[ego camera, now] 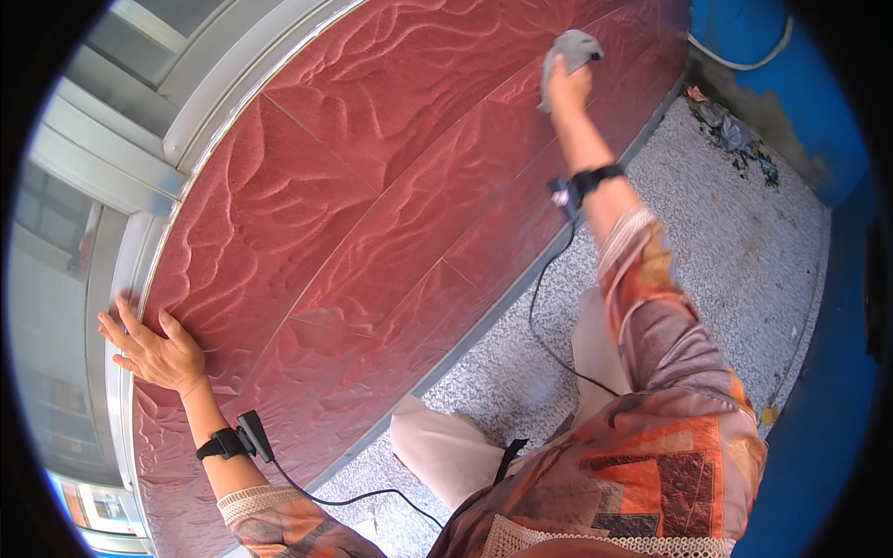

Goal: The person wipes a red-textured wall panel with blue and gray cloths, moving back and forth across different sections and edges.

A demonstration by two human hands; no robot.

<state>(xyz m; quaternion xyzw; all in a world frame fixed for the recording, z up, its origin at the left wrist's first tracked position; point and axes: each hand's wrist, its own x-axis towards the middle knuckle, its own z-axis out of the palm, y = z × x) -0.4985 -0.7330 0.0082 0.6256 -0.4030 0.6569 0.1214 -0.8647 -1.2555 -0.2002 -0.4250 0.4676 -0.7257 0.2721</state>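
In the head view, a grey cloth [573, 52] is gripped in my right hand [571, 87], held against the upper right part of a red textured tile wall [363, 230]. My left hand [162, 352] is spread with its fingers apart, holding nothing. Its fingers lie over the silver metal window frame [124, 404], where the frame meets the wall's edge. Black straps with small devices and cables sit on both wrists.
Speckled stone floor [725, 223] runs along the wall's base, under my bent legs. Crumpled litter [736, 132] lies in the far corner by a blue panel [830, 139]. A white hose or cable [757, 66] hangs there. Window glass [52, 328] lies left of the frame.
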